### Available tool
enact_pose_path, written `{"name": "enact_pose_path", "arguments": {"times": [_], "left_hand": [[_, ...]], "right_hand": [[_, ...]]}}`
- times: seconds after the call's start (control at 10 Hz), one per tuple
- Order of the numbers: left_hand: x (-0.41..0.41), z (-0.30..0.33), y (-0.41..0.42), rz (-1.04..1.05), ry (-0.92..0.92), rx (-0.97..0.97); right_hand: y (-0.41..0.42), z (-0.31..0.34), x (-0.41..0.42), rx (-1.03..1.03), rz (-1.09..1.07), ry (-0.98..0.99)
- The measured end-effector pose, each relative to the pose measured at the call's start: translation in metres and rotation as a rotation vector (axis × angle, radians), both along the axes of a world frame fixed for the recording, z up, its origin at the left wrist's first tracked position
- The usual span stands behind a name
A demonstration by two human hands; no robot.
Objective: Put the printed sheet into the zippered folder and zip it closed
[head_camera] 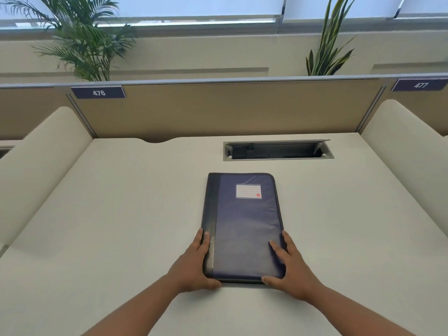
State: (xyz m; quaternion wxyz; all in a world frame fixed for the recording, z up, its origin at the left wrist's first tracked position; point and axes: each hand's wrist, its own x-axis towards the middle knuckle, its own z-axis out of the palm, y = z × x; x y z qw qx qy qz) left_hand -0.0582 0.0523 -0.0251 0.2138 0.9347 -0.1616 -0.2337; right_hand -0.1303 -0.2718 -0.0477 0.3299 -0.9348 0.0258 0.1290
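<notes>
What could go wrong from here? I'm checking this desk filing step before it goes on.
1. The printed sheet is nowhere in view and the blue zippered folder lies closed, so it can't be confirmed that the sheet is inside.
2. The left hand and right hand grip only the folder's near corners; lifted that way, it may sag or slip.
3. Pushed forward, it could reach the open cable slot in the desk.
</notes>
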Motion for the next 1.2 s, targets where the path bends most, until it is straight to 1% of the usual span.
{"name": "enact_pose_path", "arguments": {"times": [0.1,0.2,0.4,0.6,0.9,1.0,1.1,1.2], "left_hand": [[0.000,0.002,-0.001,-0.004,-0.011,0.012],[0.004,0.003,-0.003,0.006,-0.017,0.011],[0.024,0.006,-0.006,0.038,-0.009,0.016],[0.048,0.009,-0.008,0.054,0.003,0.035],[0.062,0.003,-0.006,0.050,-0.003,0.026],[0.062,0.009,-0.009,0.083,0.018,0.043],[0.064,0.017,-0.014,0.116,0.005,0.078],[0.074,0.024,-0.026,0.136,-0.119,0.075]], "right_hand": [[0.000,0.004,0.003,-0.044,0.072,0.014],[-0.001,0.008,0.011,-0.144,0.165,0.042],[0.002,0.021,0.044,-0.144,0.159,0.108],[0.002,0.023,0.071,-0.137,0.146,0.113],[0.003,0.021,0.080,-0.174,0.158,0.110],[0.006,0.023,0.078,-0.198,0.141,0.113],[0.012,0.024,0.077,-0.210,0.081,0.074],[0.020,0.028,0.087,-0.286,0.021,-0.085]]}}
